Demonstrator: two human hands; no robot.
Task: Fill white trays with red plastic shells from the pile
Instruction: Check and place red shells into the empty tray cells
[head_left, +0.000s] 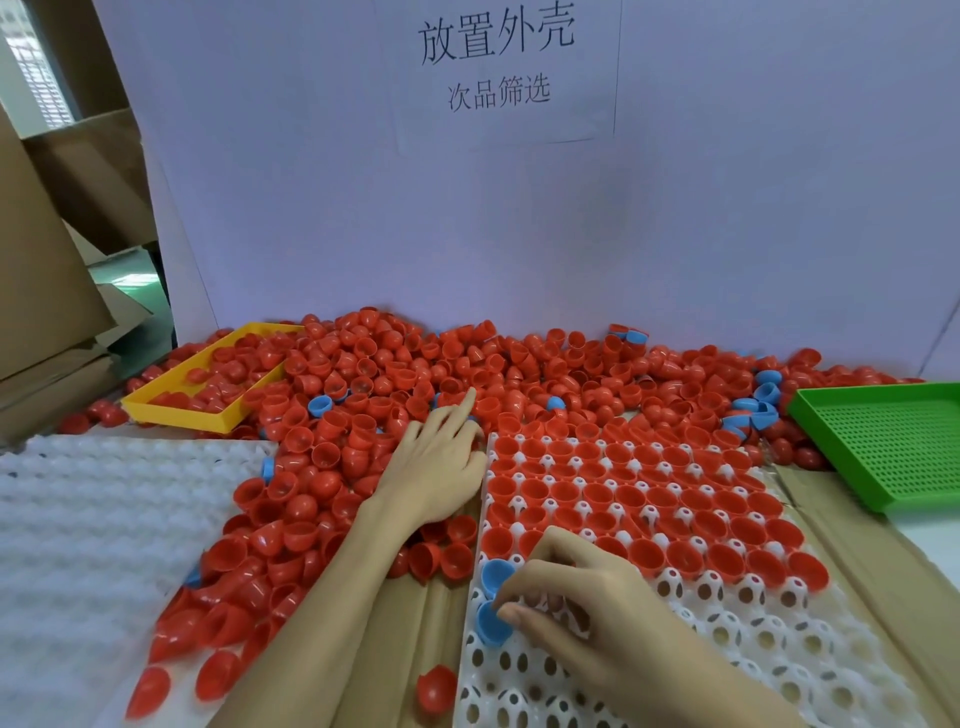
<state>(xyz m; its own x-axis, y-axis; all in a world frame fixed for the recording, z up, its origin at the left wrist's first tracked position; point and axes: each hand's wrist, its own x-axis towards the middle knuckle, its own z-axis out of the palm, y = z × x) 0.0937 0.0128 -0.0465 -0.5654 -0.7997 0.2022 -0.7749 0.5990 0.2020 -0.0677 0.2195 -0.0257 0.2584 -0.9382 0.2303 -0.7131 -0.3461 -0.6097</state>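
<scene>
Here the left hand lies open on the pile of red plastic half-shells; beside it, right hand fingers pinch a blue plastic shell at the white perforated tray's left edge, palm hidden.

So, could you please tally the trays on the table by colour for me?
White: 2, the part-filled tray and the bare tray on the left
Yellow: 1, the yellow tray
Green: 1, the green tray
Total: 4
</scene>
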